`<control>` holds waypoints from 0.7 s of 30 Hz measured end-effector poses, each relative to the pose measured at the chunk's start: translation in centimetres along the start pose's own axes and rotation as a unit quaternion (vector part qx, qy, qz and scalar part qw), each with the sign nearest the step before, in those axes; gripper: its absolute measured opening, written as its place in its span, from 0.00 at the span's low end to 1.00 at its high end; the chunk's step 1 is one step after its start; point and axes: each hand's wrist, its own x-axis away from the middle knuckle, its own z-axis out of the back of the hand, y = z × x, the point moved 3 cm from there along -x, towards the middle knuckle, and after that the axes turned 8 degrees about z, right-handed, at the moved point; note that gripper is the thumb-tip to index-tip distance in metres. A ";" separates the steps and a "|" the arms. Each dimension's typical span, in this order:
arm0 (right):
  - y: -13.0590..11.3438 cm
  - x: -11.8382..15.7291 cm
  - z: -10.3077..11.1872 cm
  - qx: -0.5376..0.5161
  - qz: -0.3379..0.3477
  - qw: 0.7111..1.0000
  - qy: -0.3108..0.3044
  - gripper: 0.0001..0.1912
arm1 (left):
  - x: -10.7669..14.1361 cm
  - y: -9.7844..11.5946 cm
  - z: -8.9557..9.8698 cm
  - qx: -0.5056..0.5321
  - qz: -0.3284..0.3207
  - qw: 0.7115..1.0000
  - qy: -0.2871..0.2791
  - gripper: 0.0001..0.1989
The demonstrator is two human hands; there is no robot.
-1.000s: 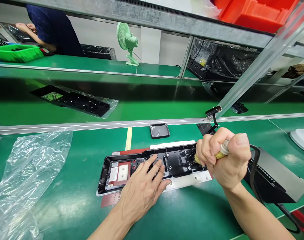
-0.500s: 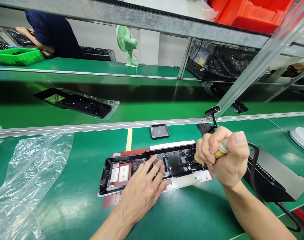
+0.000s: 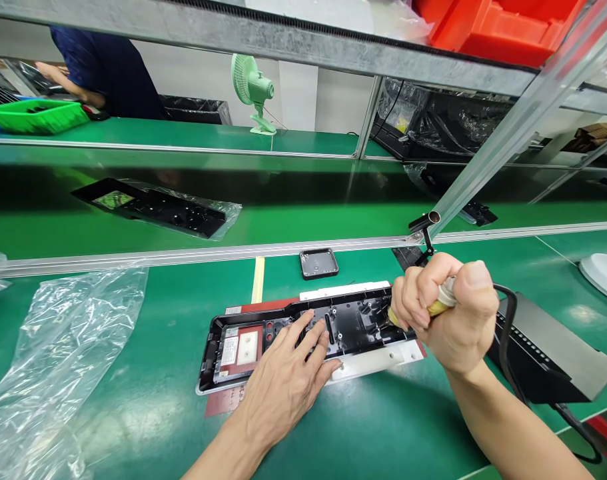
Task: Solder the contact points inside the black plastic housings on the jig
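Observation:
A long black plastic housing [image 3: 350,327] lies open side up in a white and red fixture [image 3: 378,360] on the green bench. My left hand [image 3: 288,373] rests flat across the middle of the housing, fingers spread and pressing on its near edge and inside. In a fist, thumb on top, my right hand [image 3: 456,313] grips a yellow corded electric screwdriver [image 3: 439,307]. The tool slants down toward the right end of the housing; its tip is hard to make out. A black cord [image 3: 506,340] curves away behind that hand.
A small black tray [image 3: 318,263] holding tiny screws sits behind the housing. Clear plastic bags [image 3: 83,333] lie at left, a black-and-grey panel [image 3: 548,347] at right. Past the metal rail, a black panel [image 3: 158,207] lies on the green belt. A metal post [image 3: 503,133] rises at right.
Both my hands and the housing hold nearly the same place. The black panel on the belt has shifted slightly right. Far left, the other person's hand has moved a little.

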 end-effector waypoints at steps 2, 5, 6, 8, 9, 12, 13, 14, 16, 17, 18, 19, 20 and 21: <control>0.0 -0.1 0.1 -0.008 -0.003 1.000 -0.003 0.25 | 0.0 0.0 0.1 0.000 -0.002 1.000 0.001 0.17; -0.1 -0.2 0.2 -0.021 -0.007 1.000 -0.014 0.24 | -0.1 0.1 0.2 0.002 -0.005 1.000 0.004 0.17; -0.1 -0.2 0.3 -0.023 -0.007 1.000 -0.016 0.24 | -0.1 0.1 0.2 0.002 -0.005 1.000 0.004 0.17; -0.1 -0.2 0.3 -0.022 -0.008 1.000 -0.015 0.24 | -0.2 0.1 0.3 0.003 -0.005 1.000 0.006 0.17; -0.1 -0.2 0.4 -0.021 -0.007 1.000 -0.014 0.24 | -0.2 0.1 0.3 0.003 -0.006 1.000 0.007 0.16; -0.2 -0.2 0.3 -0.018 -0.008 1.000 -0.015 0.25 | -0.4 0.2 0.3 0.006 -0.006 1.000 0.010 0.16; -0.2 -0.2 0.3 -0.019 -0.009 1.000 -0.016 0.25 | -0.4 0.2 0.3 0.008 -0.006 1.000 0.010 0.16; -0.2 -0.2 0.3 -0.019 -0.010 1.000 -0.016 0.25 | -0.4 0.2 0.3 0.009 -0.005 1.000 0.011 0.16; -0.2 -0.2 0.3 -0.020 -0.014 1.000 -0.015 0.25 | -0.5 0.3 0.4 0.012 -0.005 1.000 0.011 0.16; -0.2 -0.2 0.3 -0.020 -0.015 1.000 -0.014 0.25 | -0.5 0.3 0.4 0.011 -0.005 1.000 0.012 0.16; -0.2 -0.2 0.4 -0.020 -0.017 1.000 -0.013 0.25 | -0.5 0.3 0.4 0.011 -0.006 1.000 0.012 0.16; -0.2 -0.2 0.4 -0.019 -0.019 1.000 -0.012 0.25 | -0.5 0.3 0.4 0.010 -0.007 1.000 0.013 0.16; -0.2 -0.2 0.4 -0.020 -0.022 0.999 -0.013 0.25 | -0.6 0.4 0.5 0.009 -0.007 1.000 0.013 0.16; -0.2 -0.2 0.4 -0.020 -0.024 0.999 -0.014 0.25 | -0.6 0.4 0.5 0.009 -0.008 1.000 0.012 0.16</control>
